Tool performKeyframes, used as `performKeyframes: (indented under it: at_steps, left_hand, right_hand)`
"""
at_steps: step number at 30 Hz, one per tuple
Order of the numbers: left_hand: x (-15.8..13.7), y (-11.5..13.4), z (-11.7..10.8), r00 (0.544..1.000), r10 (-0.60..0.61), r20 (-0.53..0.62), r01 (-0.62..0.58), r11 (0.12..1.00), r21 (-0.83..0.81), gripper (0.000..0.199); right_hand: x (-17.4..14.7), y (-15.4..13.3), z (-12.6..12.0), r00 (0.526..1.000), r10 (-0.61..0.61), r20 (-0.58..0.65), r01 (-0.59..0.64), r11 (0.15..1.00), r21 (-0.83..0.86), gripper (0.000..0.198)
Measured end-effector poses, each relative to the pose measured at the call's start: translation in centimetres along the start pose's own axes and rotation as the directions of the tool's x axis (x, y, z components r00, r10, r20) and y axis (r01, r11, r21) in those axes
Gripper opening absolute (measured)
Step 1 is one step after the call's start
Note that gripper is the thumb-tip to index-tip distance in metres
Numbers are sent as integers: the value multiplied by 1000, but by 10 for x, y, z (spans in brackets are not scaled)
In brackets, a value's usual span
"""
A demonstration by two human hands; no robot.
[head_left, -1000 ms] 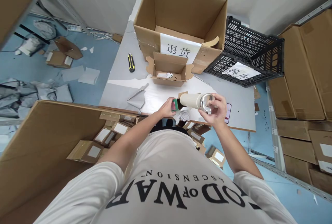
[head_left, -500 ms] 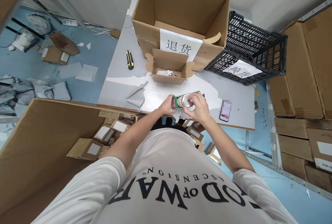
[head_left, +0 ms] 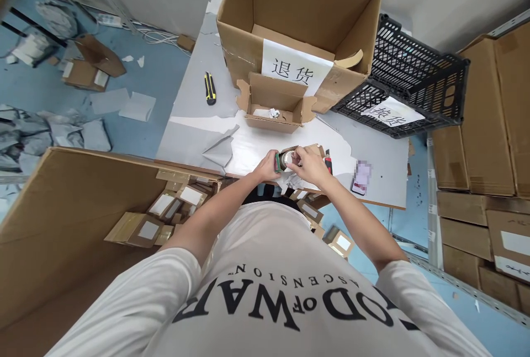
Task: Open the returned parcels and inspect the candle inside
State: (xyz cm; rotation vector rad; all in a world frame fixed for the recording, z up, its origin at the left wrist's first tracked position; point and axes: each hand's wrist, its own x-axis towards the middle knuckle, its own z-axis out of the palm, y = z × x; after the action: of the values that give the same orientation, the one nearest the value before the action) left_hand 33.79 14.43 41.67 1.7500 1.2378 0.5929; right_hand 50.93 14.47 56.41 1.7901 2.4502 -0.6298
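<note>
cluttered grey table [head_left: 194,92], boxes, blue floor [head_left: 157,86]

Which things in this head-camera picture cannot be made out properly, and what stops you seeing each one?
- Cylindrical item, head view: mostly covered by the left hand and right hand.
- Phone on the table: screen blurred.
- Paper label on the black crate: writing partly hidden by the crate's rim.
- Scrap in the small open box: too small to identify.

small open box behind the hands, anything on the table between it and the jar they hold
Nothing visible. The jar, held by the left hand and right hand, has only bare white sheet between it and the small open box.
</note>
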Motion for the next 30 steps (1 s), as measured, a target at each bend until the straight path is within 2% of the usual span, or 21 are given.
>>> performKeyframes:
  at_steps: [3,6,9,12,14,16,18,19,20,21,22,23,24,25,26,27,28,29,30]
  left_hand:
    - [2,0,3,1000,-6,-1,6,1000,21,70]
    - [4,-4,6,1000,1,-3,-1,999,36,71]
    - [3,-5,3,1000,30,-6,-29,999,24,80]
    - [-3,3,-5,991,119,-54,-119,993,2,91]
    - [-8,14,-10,972,196,-129,-199,980,-10,89]
    - [-12,26,-14,946,259,-195,-267,964,-15,78]
    - [-13,35,-16,929,291,-230,-302,953,-12,65]
    - [-13,37,-17,925,298,-236,-309,951,-7,60]
    - [-13,38,-17,923,302,-239,-311,950,-3,56]
    - [-12,37,-18,923,304,-236,-312,950,3,53]
    - [-12,36,-19,924,306,-230,-313,950,9,51]
    - [-11,34,-19,924,311,-222,-315,949,16,50]
    - [-11,32,-20,924,316,-215,-319,948,22,50]
    - [-11,30,-21,923,322,-211,-324,946,26,50]
    - [-10,29,-22,921,327,-211,-328,944,30,49]
    - [-10,28,-23,919,330,-214,-332,943,32,49]
    - [-10,28,-23,918,331,-218,-333,942,31,49]
    - [-10,28,-23,917,331,-222,-333,942,27,49]
    - [-10,28,-23,917,329,-225,-333,943,22,49]
  right_hand:
    - [1,-1,4,999,-23,48,24,1000,-4,23]
    - [1,2,9,994,-98,50,97,995,10,27]
    - [3,13,14,975,-212,66,210,977,39,45]
    - [7,27,21,958,-277,80,272,960,69,59]
    - [6,34,27,951,-308,34,304,948,88,58]
    - [0,40,34,942,-329,-69,335,936,109,54]
    - [-12,45,41,937,-253,-243,291,947,137,47]
    - [-19,48,44,923,-149,-355,221,960,172,44]
    - [-25,52,48,887,-4,-462,129,962,240,47]
    - [-30,55,52,829,163,-535,42,936,350,56]
    - [-33,57,57,768,327,-551,-12,867,497,67]
    - [-34,59,60,733,458,-502,-21,753,657,75]
    - [-32,59,64,745,533,-402,4,598,801,79]
    - [-29,58,66,791,541,-284,40,419,907,79]
    - [-24,56,68,848,495,-187,69,247,967,77]
    - [-18,52,68,894,428,-132,93,111,989,76]
    - [-12,47,67,922,368,-120,119,26,993,74]
    - [-7,42,65,935,327,-136,147,-9,989,71]
    - [-3,38,63,939,300,-166,174,0,985,67]
